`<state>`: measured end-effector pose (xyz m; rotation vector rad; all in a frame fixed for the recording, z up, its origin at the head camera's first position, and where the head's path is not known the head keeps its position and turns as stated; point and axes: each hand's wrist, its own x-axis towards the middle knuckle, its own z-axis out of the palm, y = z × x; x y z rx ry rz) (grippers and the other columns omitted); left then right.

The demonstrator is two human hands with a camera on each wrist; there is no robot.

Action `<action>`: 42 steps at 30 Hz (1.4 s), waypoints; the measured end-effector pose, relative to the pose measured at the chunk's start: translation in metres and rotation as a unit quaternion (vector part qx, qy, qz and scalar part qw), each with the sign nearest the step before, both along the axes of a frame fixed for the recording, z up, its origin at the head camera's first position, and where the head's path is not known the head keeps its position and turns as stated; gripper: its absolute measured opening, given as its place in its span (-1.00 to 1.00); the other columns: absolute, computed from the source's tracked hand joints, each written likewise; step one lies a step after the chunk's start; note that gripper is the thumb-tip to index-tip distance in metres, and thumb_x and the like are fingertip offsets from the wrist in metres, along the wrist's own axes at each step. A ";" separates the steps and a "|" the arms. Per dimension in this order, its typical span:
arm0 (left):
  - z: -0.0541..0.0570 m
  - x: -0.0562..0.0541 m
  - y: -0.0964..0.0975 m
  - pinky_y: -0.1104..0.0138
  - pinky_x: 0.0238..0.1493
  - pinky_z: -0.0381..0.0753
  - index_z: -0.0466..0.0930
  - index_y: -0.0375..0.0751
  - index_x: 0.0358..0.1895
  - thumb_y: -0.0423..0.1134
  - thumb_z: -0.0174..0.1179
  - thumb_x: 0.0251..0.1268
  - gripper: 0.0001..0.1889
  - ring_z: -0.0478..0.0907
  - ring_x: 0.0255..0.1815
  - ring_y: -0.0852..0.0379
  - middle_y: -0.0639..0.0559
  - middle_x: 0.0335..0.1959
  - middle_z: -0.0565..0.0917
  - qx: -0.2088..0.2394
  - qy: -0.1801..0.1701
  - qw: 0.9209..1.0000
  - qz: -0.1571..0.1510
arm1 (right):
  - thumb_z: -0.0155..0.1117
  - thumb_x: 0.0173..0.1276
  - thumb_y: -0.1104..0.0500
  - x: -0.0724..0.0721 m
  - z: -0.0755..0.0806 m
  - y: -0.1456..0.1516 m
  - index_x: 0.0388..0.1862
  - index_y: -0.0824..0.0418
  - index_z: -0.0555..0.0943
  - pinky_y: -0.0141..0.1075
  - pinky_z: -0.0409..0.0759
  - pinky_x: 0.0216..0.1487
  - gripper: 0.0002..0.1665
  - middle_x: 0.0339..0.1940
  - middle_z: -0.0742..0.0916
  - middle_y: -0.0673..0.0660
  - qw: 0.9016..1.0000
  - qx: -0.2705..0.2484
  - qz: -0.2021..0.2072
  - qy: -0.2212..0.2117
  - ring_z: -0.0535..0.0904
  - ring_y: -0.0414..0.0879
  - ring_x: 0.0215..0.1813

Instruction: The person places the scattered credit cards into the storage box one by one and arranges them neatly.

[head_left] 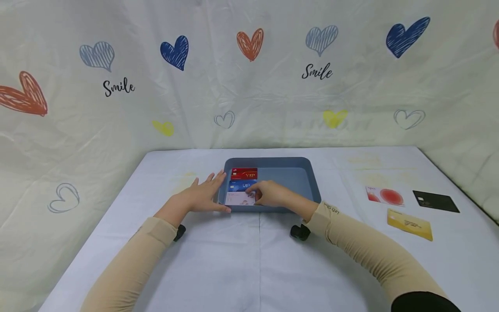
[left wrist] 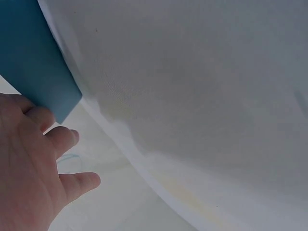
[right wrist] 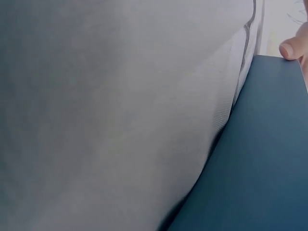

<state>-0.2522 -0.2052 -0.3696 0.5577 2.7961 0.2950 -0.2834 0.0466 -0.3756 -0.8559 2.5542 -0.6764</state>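
Observation:
A shallow blue-grey tray (head_left: 286,175) lies on the table. Along its left side a red VIP card (head_left: 244,174), a blue VIP card (head_left: 238,186) and a whitish card with a pinkish print (head_left: 238,198) lie in a column. My right hand (head_left: 270,193) reaches over the near rim and pinches the right end of the whitish card, covering that end. With fingers spread, my left hand (head_left: 203,195) rests at the tray's left rim, thumb by the near left corner. The left wrist view shows its fingers (left wrist: 62,139) beside the tray's outer wall (left wrist: 38,62).
On the table's right side lie a white and red card (head_left: 385,196), a black card (head_left: 435,201) and a gold card (head_left: 409,224). White cloth (head_left: 234,268) covers the table. Behind it hangs a pale curtain (head_left: 273,108) printed with hearts.

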 end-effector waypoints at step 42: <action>-0.004 0.001 0.004 -0.34 0.49 -0.32 -0.28 -0.21 0.68 0.47 0.25 0.17 0.28 -0.30 0.68 -0.21 -0.11 0.70 -0.19 -0.057 0.031 0.998 0.002 | 0.30 0.51 0.22 0.033 0.059 0.153 0.24 0.18 0.66 -0.16 0.72 -0.13 -0.65 -0.07 0.71 0.15 0.983 -0.148 -0.072 0.081 0.75 0.03 -0.17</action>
